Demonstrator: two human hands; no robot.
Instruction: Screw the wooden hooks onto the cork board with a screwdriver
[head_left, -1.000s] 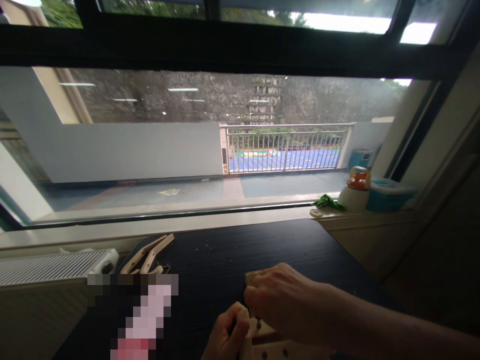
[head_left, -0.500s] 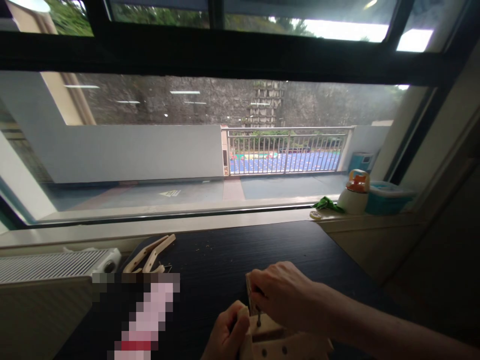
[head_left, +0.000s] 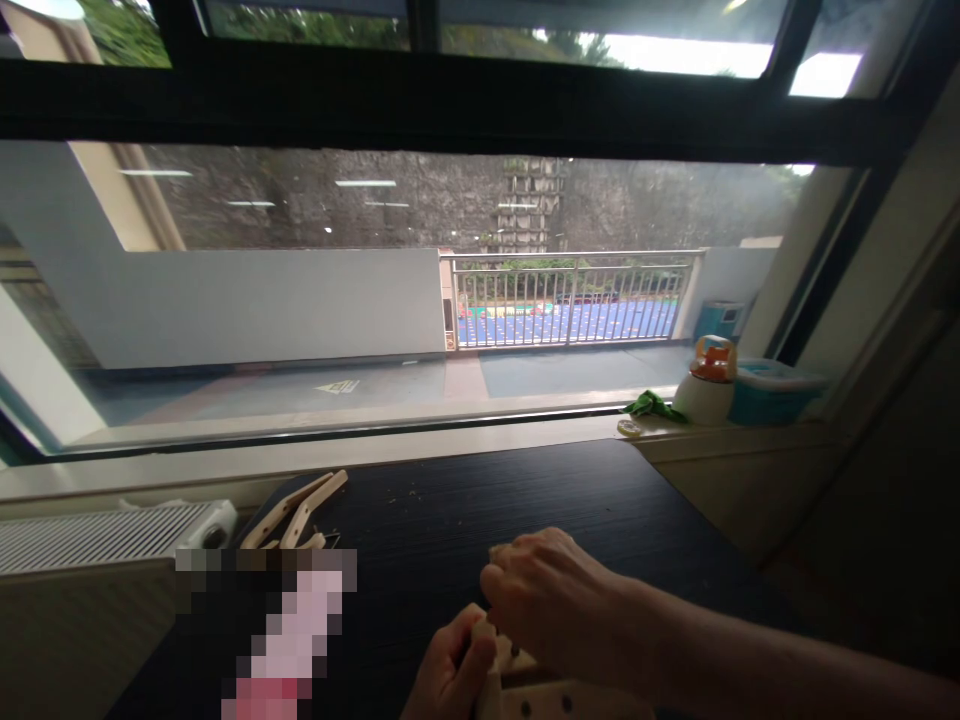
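Note:
At the bottom middle, a pale wooden assembly [head_left: 547, 697] with dark round holes lies on the black table [head_left: 450, 500]. My left hand [head_left: 452, 665] is closed around its left edge, thumb on top. Over the same wooden piece, my right hand [head_left: 544, 590] is closed, knuckles up, with its fingertips hidden. A thin metal rod [head_left: 515, 651], perhaps a hex key, shows only as a small dark bit beneath this hand. The end of a wooden part [head_left: 495, 552] sticks out past the right hand's knuckles.
Loose wooden pieces with holes [head_left: 307, 510] and thin bent metal bits [head_left: 330, 540] lie at the table's left. A radiator [head_left: 112, 540] stands beside it. On the windowsill are a white jug with orange lid [head_left: 705, 395], a teal box [head_left: 772, 392] and a green cloth [head_left: 652, 405].
My right hand has turned and shifted slightly left and down, now covering most of the thin metal rod. The left hand keeps its grip on the wood. The view has moved slightly.

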